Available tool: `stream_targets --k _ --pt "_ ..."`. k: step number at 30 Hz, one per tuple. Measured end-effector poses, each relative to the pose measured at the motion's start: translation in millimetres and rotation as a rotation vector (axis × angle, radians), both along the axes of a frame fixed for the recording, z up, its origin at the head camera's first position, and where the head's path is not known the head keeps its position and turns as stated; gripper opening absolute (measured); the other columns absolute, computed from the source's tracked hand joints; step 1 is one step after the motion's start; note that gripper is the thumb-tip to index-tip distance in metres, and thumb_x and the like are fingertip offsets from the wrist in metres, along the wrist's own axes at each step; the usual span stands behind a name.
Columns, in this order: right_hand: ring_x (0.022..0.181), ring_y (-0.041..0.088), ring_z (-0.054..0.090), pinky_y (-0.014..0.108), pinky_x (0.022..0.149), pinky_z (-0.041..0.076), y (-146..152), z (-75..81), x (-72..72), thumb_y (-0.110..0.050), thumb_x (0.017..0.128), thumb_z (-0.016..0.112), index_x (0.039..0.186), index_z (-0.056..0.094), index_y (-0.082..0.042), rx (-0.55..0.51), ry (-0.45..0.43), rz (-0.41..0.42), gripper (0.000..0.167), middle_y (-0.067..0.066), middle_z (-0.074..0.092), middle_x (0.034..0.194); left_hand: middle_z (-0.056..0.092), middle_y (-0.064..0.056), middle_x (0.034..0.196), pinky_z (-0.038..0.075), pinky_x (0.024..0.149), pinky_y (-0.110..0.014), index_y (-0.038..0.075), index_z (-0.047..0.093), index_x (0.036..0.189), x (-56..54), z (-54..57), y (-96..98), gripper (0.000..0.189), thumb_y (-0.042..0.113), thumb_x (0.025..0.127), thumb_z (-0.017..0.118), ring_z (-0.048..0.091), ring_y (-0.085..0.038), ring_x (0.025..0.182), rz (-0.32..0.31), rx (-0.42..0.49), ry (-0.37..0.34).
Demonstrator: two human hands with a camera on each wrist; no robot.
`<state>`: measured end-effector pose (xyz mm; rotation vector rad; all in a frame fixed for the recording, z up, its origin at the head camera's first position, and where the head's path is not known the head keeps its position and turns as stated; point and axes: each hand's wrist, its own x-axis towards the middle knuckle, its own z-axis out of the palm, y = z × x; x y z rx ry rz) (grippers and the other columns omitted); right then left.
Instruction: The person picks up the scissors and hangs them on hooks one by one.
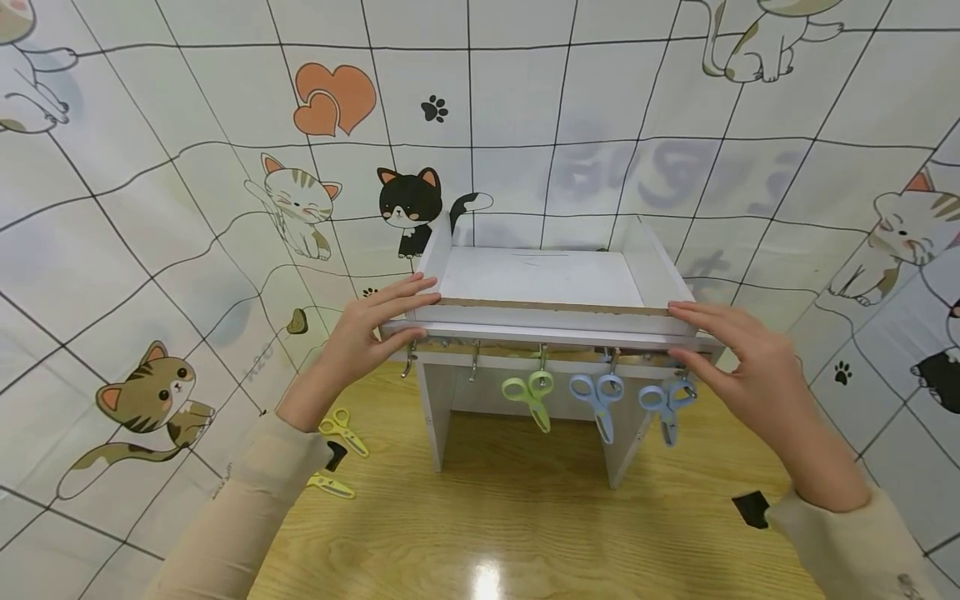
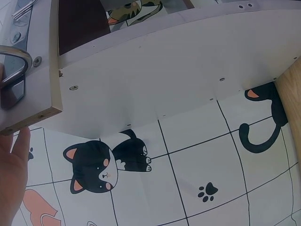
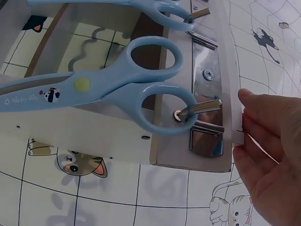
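A small white wooden shelf [image 1: 555,320] with a tray-like top stands on the table. My left hand [image 1: 367,329] holds its left front corner, fingers over the top edge and thumb lower on the front. At the opposite corner my right hand [image 1: 750,375] holds it in the same way. Along the front runs a row of metal hooks [image 1: 475,362]. Green scissors [image 1: 536,400] hang from a hook near the middle, with blue scissors [image 1: 598,398] and a second blue pair [image 1: 667,407] to their right. The right wrist view shows blue scissors [image 3: 82,84] up close beside the hand.
Yellow scissors [image 1: 345,432] and another yellow pair [image 1: 332,485] lie on the wooden table [image 1: 525,533] at the left, near my sleeve. A black patch [image 1: 752,509] is at the right. Cat-printed sheeting [image 1: 517,100] surrounds the table behind and at the sides.
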<state>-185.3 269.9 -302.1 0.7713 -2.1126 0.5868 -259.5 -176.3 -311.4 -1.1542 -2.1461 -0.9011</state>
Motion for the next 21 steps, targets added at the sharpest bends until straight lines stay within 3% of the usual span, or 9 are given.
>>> stream_targets --k 2,5,9,12,16,21 --pt "0.130 -0.010 0.047 -0.001 0.099 0.033 0.5 -1.6 0.1 -0.015 0.084 0.080 0.125 0.070 -0.008 -0.001 0.005 -0.011 0.042 0.014 0.071 0.123 0.058 -0.011 0.144 0.044 0.064 -0.013 0.011 0.065 0.133 0.3 0.4 0.7 0.050 0.002 0.085 0.076 0.046 -0.025 0.143 0.006 -0.011 -0.013" --pt "0.128 -0.006 0.051 -0.001 0.098 0.033 -1.6 -2.7 -0.2 -0.008 0.082 0.080 0.122 0.072 -0.008 -0.003 0.014 -0.028 0.042 0.013 0.071 0.123 0.058 -0.009 0.145 0.048 0.088 -0.012 0.013 0.065 0.134 1.9 3.3 -0.7 0.050 0.005 0.086 0.076 0.045 -0.024 0.144 0.018 -0.036 -0.042" --pt "0.125 0.000 0.056 0.000 0.098 0.034 -7.4 -2.7 -1.7 0.011 0.068 0.084 0.120 0.073 -0.007 -0.015 0.014 -0.045 0.056 0.011 0.072 0.122 0.057 -0.008 0.146 0.034 0.117 -0.021 0.013 0.065 0.133 5.4 7.0 -9.6 0.047 0.005 0.088 0.074 0.044 -0.019 0.145 0.017 -0.023 -0.126" --pt "0.123 -0.002 0.056 -0.001 0.097 0.034 -9.3 -3.2 -1.7 0.011 0.068 0.084 0.119 0.073 -0.007 -0.018 0.009 -0.061 0.055 0.011 0.072 0.120 0.055 -0.009 0.148 0.032 0.118 -0.021 0.007 0.063 0.134 8.0 5.4 -20.2 0.043 0.001 0.092 0.068 0.044 -0.014 0.144 -0.042 0.085 -0.240" --pt "0.124 -0.006 0.054 0.000 0.101 0.033 -8.4 -3.6 -1.2 0.009 0.072 0.083 0.120 0.073 -0.007 -0.006 0.000 -0.081 0.051 0.012 0.072 0.120 0.056 -0.007 0.147 0.033 0.118 -0.022 -0.005 0.057 0.136 9.9 -3.6 -39.1 0.040 -0.007 0.096 0.058 0.047 -0.011 0.141 -0.151 0.311 -0.378" --pt "0.122 -0.003 0.056 0.000 0.100 0.034 -7.2 -3.7 -0.9 0.011 0.069 0.083 0.120 0.073 -0.007 -0.015 0.021 -0.081 0.055 0.012 0.073 0.119 0.058 0.006 0.145 0.037 0.114 -0.017 -0.004 0.052 0.141 11.0 -25.1 -65.8 0.038 0.002 0.104 0.047 0.048 -0.006 0.139 -0.140 0.468 -0.551"
